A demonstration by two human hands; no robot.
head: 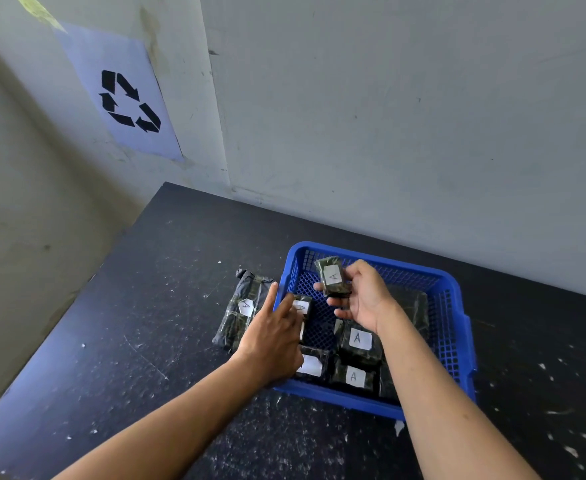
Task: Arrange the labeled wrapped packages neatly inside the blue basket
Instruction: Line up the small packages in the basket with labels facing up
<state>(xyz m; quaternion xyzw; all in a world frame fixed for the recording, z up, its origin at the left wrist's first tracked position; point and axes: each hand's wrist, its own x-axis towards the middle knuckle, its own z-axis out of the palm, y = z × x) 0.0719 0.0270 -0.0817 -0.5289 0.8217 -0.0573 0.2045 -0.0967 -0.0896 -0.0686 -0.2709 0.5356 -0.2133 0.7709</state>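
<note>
A blue basket [454,299] stands on the black table. My right hand [360,296] holds a small dark wrapped package [333,276] with a white "A" label above the basket's middle. My left hand [274,337] reaches over the basket's left rim, its fingers resting on another labeled package [302,305] inside. Three more labeled packages lie along the basket's near side: one [359,341], one [353,375] and one [310,365]. A larger dark package [412,306] lies behind my right wrist. A long labeled package [243,308] lies on the table left of the basket.
The black table [146,323] is scratched and speckled with white bits. It stands in a corner of grey walls. A paper sheet with a recycling symbol [128,102] is stuck on the left wall. A white scrap [399,427] lies by the basket's near edge.
</note>
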